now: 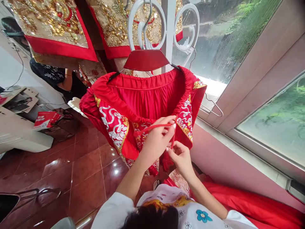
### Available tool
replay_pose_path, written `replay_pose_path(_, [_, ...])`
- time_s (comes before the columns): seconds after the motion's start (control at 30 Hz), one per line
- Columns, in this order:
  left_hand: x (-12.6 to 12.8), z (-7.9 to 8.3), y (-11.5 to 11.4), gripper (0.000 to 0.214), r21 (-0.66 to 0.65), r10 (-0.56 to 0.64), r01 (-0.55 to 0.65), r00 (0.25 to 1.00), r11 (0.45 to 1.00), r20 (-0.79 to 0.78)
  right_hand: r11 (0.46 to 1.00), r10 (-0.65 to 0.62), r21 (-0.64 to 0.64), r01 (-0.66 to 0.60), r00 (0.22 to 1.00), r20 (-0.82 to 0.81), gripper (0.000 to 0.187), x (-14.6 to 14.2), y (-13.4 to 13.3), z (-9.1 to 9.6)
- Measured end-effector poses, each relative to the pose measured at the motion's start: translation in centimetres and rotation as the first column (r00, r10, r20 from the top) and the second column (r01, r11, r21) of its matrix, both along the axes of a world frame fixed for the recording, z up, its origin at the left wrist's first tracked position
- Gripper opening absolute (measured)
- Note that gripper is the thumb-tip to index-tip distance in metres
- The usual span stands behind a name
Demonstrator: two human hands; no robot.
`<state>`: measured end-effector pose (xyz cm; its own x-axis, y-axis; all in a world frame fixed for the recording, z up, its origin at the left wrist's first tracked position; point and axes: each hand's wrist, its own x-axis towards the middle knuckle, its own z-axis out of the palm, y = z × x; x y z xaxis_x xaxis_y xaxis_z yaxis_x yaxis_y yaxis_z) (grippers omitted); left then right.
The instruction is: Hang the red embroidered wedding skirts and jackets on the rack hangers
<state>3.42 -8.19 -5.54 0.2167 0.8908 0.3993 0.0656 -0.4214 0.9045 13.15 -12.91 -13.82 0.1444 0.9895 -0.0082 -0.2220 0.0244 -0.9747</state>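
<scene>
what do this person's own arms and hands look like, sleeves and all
The left hand and right hand are bare, with no gloves, rings or bracelets visible. The forearms are uncovered too, and white sleeves show above them.

Strong daylight enters through the windows [276, 117] on the right, bleaching one pane [215, 86] white near the sill [250, 156]. Glossy floor tiles [88, 173] throw back small hot spots, and gold sequins [59, 27] glitter. Soft shadow fills the inside of the red skirt [143, 105]. The middle is sharp, while wide-angle distortion stretches the edges
</scene>
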Motion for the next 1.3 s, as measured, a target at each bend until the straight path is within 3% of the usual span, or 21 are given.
replay_pose_path(0.13, [1.3,-1.6,0.6,0.021,-0.037,0.048,-0.051,0.996,0.998,-0.069,0.995,-0.064,0.083,0.052,0.986,0.154,0.020,0.5,-0.7,0.3])
replay_pose_path(0.23, [0.9,-1.7,0.0,0.011,0.007,0.030,-0.029,0.994,1.000,-0.109,0.994,-0.061,0.105,0.039,0.976,0.208,0.020,1.0,-0.8,0.0])
replay_pose_path(0.3, [0.3,-1.3,-0.3,0.005,0.047,-0.043,0.054,0.974,0.997,-0.222,0.992,-0.068,0.122,0.040,0.970,0.232,0.020,1.2,-0.9,-0.2])
replay_pose_path(0.4, [-0.5,-1.0,-0.2,0.019,0.062,-0.174,0.214,0.906,0.975,-0.386,0.984,-0.103,0.172,0.051,0.945,0.309,0.022,1.5,-1.0,-0.3])
replay_pose_path(0.5, [-0.9,-1.1,0.3,0.024,0.095,-0.180,0.246,0.876,0.965,-0.447,0.980,-0.098,0.198,0.024,0.922,0.374,0.027,1.5,-1.0,-0.1])
replay_pose_path(0.63, [-1.4,-0.9,0.8,0.028,0.061,-0.158,0.213,0.861,0.975,-0.483,0.983,-0.089,0.184,0.023,0.927,0.363,0.020,1.2,-1.0,0.2])
replay_pose_path(0.73, [-2.2,-0.7,0.9,0.015,0.096,-0.197,0.285,0.834,0.954,-0.516,0.991,-0.073,0.133,0.035,0.952,0.298,0.022,1.2,-1.1,0.4])
replay_pose_path(0.8, [-2.9,-1.5,0.6,0.015,0.259,-0.086,0.215,0.896,0.942,-0.435,0.994,-0.068,0.098,0.045,0.967,0.244,0.024,1.3,-1.2,0.6])
replay_pose_path(0.87, [-3.2,-3.3,0.1,0.012,0.369,0.133,-0.044,0.967,0.928,-0.218,0.997,-0.055,0.063,0.044,0.982,0.181,0.026,1.4,-1.2,0.9])
replay_pose_path(0.93, [-2.8,-5.6,-0.6,0.013,0.247,0.257,-0.246,0.966,0.937,-0.011,0.999,-0.015,0.037,0.011,0.993,0.116,0.027,1.5,-1.1,1.3])
replay_pose_path(0.97, [-2.4,-6.7,-1.0,0.016,0.113,0.237,-0.242,0.970,0.964,0.054,0.999,0.015,0.029,-0.018,0.996,0.086,0.027,1.5,-1.1,1.5])
replay_pose_path(1.03, [-1.4,-8.5,-1.7,0.026,-0.161,0.104,-0.077,0.981,0.984,0.167,0.996,0.082,0.021,-0.083,0.995,0.052,0.027,1.5,-0.9,1.7])
replay_pose_path(1.1, [-0.5,-9.3,-2.1,0.034,-0.320,0.031,0.059,0.962,0.946,0.270,0.991,0.127,0.032,-0.130,0.990,0.067,0.027,1.5,-0.6,1.9])
replay_pose_path(1.17, [-0.2,-9.1,-2.2,0.036,-0.375,0.040,0.072,0.959,0.924,0.282,0.989,0.117,0.066,-0.129,0.980,0.163,0.026,1.9,-0.4,2.1])
replay_pose_path(1.23, [-0.8,-8.1,-1.9,0.030,-0.348,0.068,0.006,0.977,0.938,0.202,0.988,-0.008,0.148,-0.050,0.932,0.363,0.026,2.8,-0.1,2.5])
replay_pose_path(1.3, [-2.3,-6.5,-1.6,0.024,-0.230,0.114,-0.092,0.990,0.969,0.085,0.959,-0.188,0.282,0.017,0.785,0.591,0.026,4.4,0.2,3.5])
